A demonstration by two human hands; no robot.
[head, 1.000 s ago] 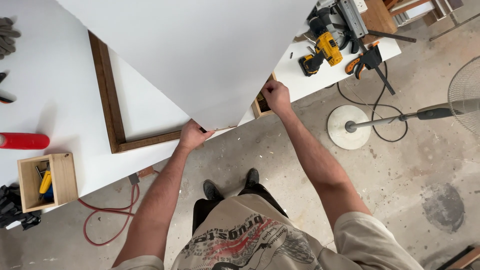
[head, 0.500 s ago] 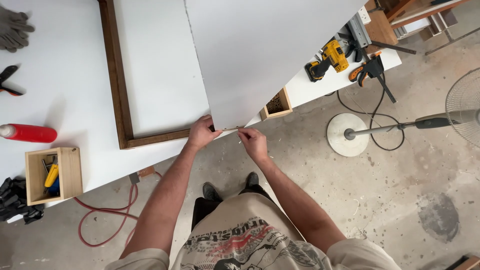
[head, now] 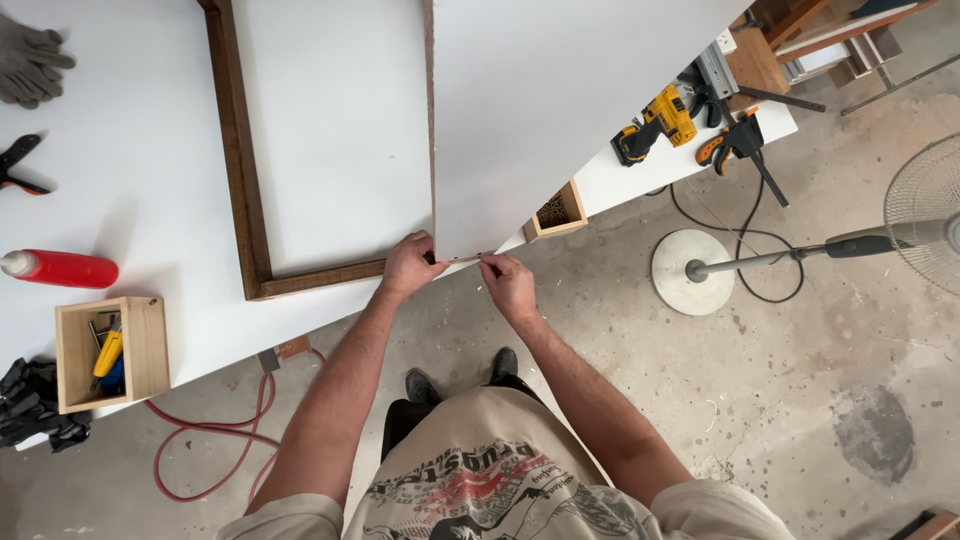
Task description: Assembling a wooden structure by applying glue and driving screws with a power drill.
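Note:
A large white panel [head: 560, 110] stands tilted over the white workbench [head: 140, 200], with its lower corner at the bench's near edge. My left hand [head: 408, 265] grips that lower corner, just above the near rail of a dark wooden frame [head: 238, 170] lying flat on the bench. My right hand [head: 506, 283] pinches the panel's bottom edge a little to the right, thumb and fingers closed on a thin strip at the edge.
On the bench lie a red bottle [head: 62, 268], a small wooden box of tools [head: 105, 352], grey gloves [head: 30, 65], a yellow drill [head: 660, 118] and an orange clamp [head: 735, 140]. A standing fan [head: 800, 255] and a red hose [head: 215, 440] are on the concrete floor.
The panel has swung more upright and to the right. My right hand came left along the bottom edge, from the far corner to close beside my left hand.

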